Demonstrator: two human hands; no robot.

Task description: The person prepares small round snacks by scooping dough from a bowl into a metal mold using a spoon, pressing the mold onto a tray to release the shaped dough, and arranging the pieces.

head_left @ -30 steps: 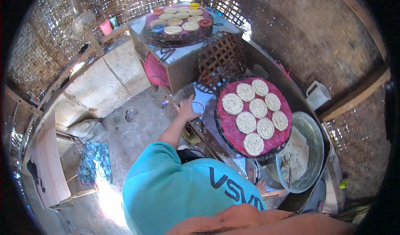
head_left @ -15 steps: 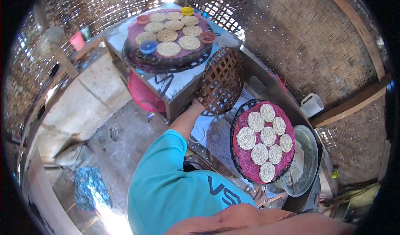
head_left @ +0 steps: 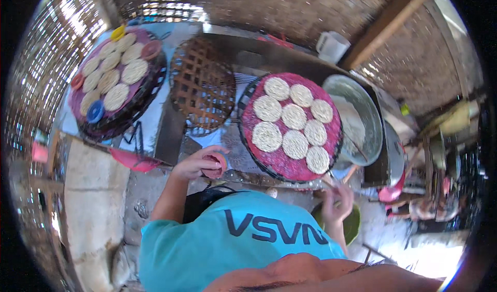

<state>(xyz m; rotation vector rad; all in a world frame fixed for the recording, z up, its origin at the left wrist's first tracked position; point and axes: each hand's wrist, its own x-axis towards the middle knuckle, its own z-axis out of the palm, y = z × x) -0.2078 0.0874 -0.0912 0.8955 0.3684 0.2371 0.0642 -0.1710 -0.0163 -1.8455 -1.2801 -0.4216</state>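
Note:
My left hand (head_left: 196,163) is closed on a small round pink plastic cup (head_left: 213,166), in front of the table's near edge. Thick coiled noodle-like rounds (head_left: 294,117) lie on a magenta cloth (head_left: 253,156) over a round dark woven tray. Just off this tray's near right rim is my right hand (head_left: 339,203), smeared by motion, so what its fingers hold, if anything, is unclear. A brown open-weave bamboo tray (head_left: 203,85) leans to the left of the magenta tray. On the right, a grey-green basin (head_left: 370,103) contains pale dough or flour and a thin-handled utensil (head_left: 356,146).
Farther left, a stack of dark woven trays (head_left: 121,117) carries more rounds and small coloured cups, among them a blue cup (head_left: 95,111) and a yellow cup (head_left: 118,33). A white jug (head_left: 333,46) stands by the woven wall. Below the basin sits a green tub (head_left: 352,224).
The view has swung right. My left hand has left the open-weave tray and now grips a pink cup closer to me. My right hand has risen into fuller view beside the magenta tray.

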